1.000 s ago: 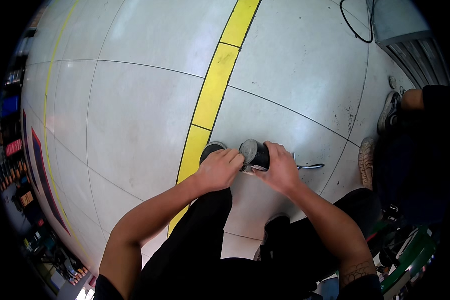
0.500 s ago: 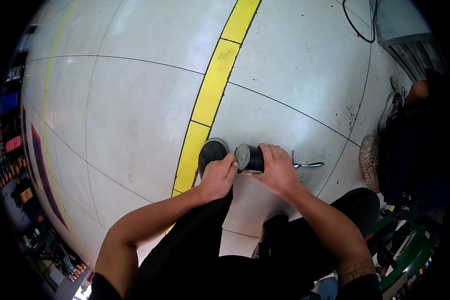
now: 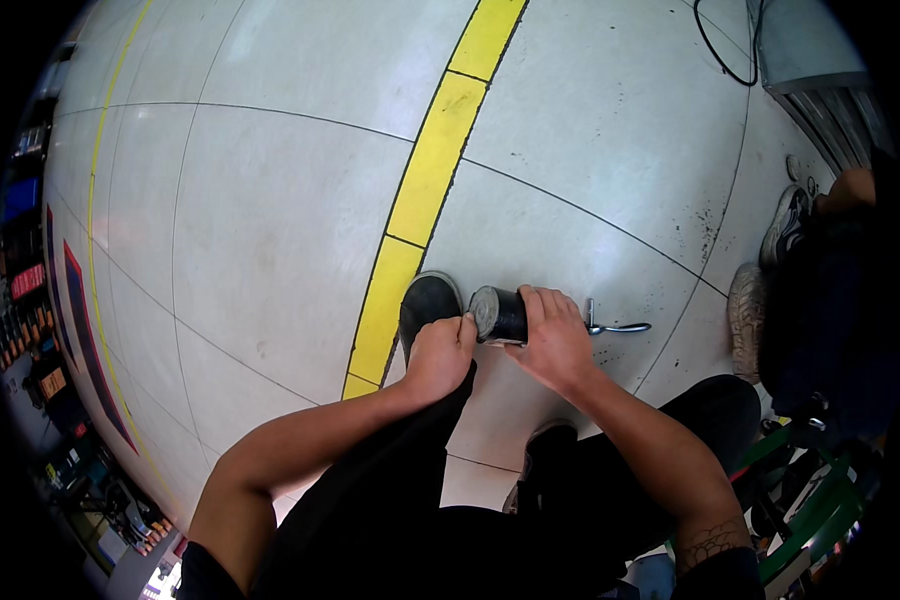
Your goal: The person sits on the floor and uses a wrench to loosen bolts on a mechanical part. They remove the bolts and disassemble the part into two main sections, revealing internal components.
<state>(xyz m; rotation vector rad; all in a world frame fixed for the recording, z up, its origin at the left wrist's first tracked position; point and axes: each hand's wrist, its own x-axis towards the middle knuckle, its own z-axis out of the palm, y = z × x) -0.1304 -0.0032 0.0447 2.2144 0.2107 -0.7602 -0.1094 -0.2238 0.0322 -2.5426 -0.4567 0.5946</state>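
My right hand (image 3: 556, 340) is wrapped round a short black cylinder (image 3: 510, 316) with a dull grey, rough-looking round end. The cylinder lies on its side in my grip, with that end turned to the left. My left hand (image 3: 441, 352) is closed, thumb and fingers pinched together against the rim of the grey end. Whatever the pinch holds, if anything, is too small or hidden to make out. To the right of my right hand, a shiny metal hand tool (image 3: 620, 328) with a crosspiece lies on the floor.
A yellow line (image 3: 434, 160) crosses the pale tiled floor (image 3: 270, 250). My dark shoe (image 3: 430, 305) stands just beyond my left hand. At right are another person's shoes (image 3: 745, 315), a metal cabinet (image 3: 820, 90) and a black cable (image 3: 720, 55). Stocked shelves (image 3: 40, 340) line the left.
Both hands keep the cylinder in nearly the same place. My left hand has shifted very slightly at the grey end, and the whole view has moved a little.
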